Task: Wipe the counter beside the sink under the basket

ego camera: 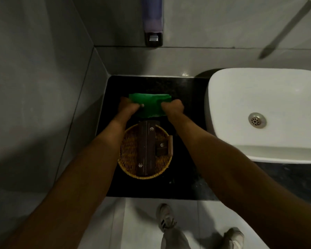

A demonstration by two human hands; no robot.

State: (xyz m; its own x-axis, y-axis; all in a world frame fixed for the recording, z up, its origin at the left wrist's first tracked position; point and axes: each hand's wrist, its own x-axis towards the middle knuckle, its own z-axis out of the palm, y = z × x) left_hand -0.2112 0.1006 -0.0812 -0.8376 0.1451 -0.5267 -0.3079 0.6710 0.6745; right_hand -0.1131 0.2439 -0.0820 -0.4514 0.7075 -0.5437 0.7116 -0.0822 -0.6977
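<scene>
The two forearms reach over the basket [145, 150], and just beyond it the left hand [127, 106] and right hand [172, 106] both grip the green cloth [149, 105] on the counter [187, 97], seemingly preparing it; next the basket must move aside.

Both arms extended forward, left hand [127, 106] and right hand [172, 106] each in closed grip, fists side by side.
</scene>
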